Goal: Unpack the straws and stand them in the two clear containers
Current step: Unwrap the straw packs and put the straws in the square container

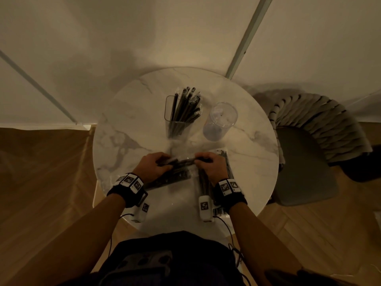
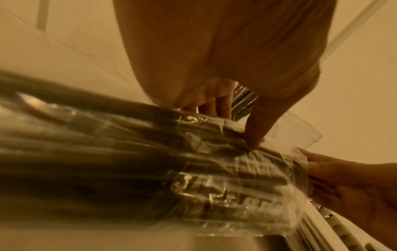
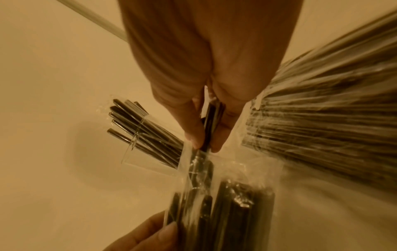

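Observation:
Over the near half of the round marble table (image 1: 132, 129), both hands hold a clear plastic pack of black straws (image 1: 183, 162). My left hand (image 1: 162, 163) grips the pack's body (image 2: 193, 169), thumb on top. My right hand (image 1: 201, 161) pinches a few black straws (image 3: 207, 132) that stick out of the pack's open end (image 3: 204, 169). At the back stands a clear rectangular container (image 1: 177, 124) with several black straws leaning in it. To its right is a clear round container (image 1: 220, 122) with no straws inside.
More packs of black straws lie on the table under and beside my hands (image 1: 171, 179) (image 1: 225, 162) (image 3: 322, 122). A grey chair (image 1: 305, 162) stands close to the table's right edge. A white wall runs behind the table.

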